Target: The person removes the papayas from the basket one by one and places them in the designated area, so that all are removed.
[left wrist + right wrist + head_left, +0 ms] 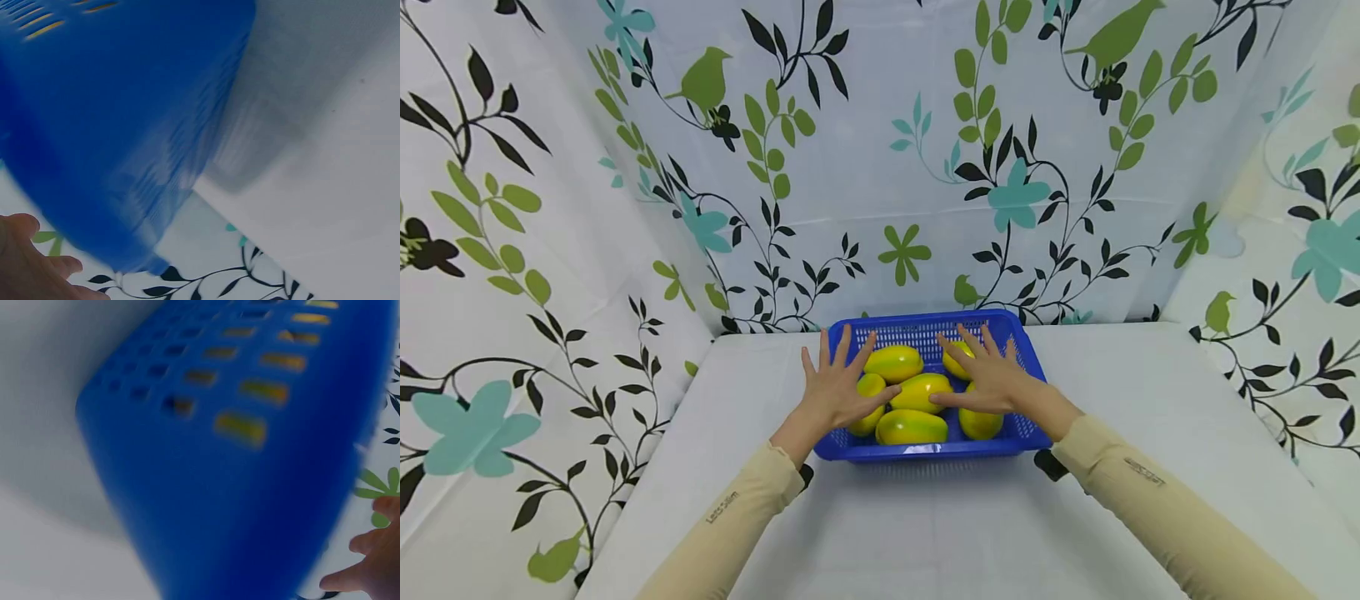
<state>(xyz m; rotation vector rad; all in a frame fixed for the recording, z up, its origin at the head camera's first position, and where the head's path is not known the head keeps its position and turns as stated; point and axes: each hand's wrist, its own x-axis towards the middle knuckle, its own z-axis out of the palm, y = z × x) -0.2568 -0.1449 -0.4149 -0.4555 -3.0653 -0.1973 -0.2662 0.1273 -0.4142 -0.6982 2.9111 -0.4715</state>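
A blue plastic basket point(925, 452) with slotted walls stands on the white table and holds several yellow-green mangoes point(912, 427). My left hand point(835, 390) is spread over its left side, fingers straight and apart, thumb above the middle mango point(917, 390). Over the right side, my right hand point(991, 382) is likewise spread, partly hiding two mangoes. Neither hand grips anything; whether they touch the fruit I cannot tell. The basket's outer wall fills much of the left wrist view point(162, 112) and the right wrist view point(206, 481), with fingers showing at the edges.
A white cloth point(850, 208) printed with leaves, birds and flowers hangs behind the table and along both sides. White tabletop point(925, 533) surrounds the basket. Both forearms wear beige sleeves point(1157, 492), with dark straps near the wrists.
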